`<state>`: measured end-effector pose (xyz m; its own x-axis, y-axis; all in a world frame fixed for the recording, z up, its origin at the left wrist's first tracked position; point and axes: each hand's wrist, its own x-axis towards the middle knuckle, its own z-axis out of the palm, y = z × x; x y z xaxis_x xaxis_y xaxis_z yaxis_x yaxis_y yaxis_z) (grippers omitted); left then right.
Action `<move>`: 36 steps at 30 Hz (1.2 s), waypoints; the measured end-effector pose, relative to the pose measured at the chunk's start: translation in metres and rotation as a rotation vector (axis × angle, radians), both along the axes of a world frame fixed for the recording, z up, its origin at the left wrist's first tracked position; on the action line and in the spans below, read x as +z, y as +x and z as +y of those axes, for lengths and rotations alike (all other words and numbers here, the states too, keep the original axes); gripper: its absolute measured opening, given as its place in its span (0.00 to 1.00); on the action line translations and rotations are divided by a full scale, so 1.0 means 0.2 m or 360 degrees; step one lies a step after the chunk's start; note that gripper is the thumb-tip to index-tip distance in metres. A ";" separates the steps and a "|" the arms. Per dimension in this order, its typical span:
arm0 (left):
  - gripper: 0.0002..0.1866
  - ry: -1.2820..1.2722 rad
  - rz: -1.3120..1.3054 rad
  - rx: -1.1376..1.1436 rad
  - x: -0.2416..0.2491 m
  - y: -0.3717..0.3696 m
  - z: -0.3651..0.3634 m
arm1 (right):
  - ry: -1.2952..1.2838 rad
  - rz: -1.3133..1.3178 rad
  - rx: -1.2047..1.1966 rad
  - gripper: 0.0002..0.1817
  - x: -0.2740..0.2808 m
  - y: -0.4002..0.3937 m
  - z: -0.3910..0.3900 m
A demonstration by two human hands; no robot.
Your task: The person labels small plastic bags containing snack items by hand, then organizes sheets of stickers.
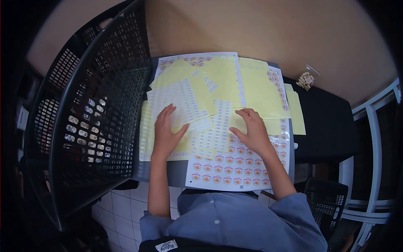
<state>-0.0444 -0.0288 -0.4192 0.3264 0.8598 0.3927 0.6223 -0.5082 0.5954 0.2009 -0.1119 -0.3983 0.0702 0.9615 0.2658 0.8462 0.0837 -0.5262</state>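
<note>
Left hand (167, 132) and right hand (254, 132), fingers apart, are by the loose label sheets (178, 98) that overlap the round-sticker sheet (228, 169) (contact is hard to tell); light, flat pressure should avoid creases

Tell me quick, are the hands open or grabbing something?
Left hand: open, at the printed sheets, holding nothing I can see.
Right hand: open, at the yellow sheets, nothing visibly held.

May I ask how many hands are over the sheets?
2: the left hand, partly over a white printed sheet, and the right hand, by the near edge of a yellow sheet.
</note>
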 end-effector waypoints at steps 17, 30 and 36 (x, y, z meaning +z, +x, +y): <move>0.13 -0.0083 -0.1033 0.0416 -0.11 0.01 0.13 | 0.0089 0.0598 -0.0160 0.25 -0.20 -0.16 0.39; 0.16 0.0049 -0.1415 0.0516 -0.08 -0.02 0.13 | -0.0237 -0.0411 -0.0326 0.49 -0.20 -0.30 0.62; 0.11 -0.0124 -0.1088 0.0129 -0.13 0.03 0.14 | -0.0232 -0.0273 -0.0207 0.49 -0.14 -0.29 0.63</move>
<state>-0.0386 -0.0001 -0.4455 -0.0385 0.9051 0.4235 0.1286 -0.4158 0.9003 0.1430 0.0151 -0.4256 0.1614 0.9763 0.1439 0.9228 -0.0976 -0.3726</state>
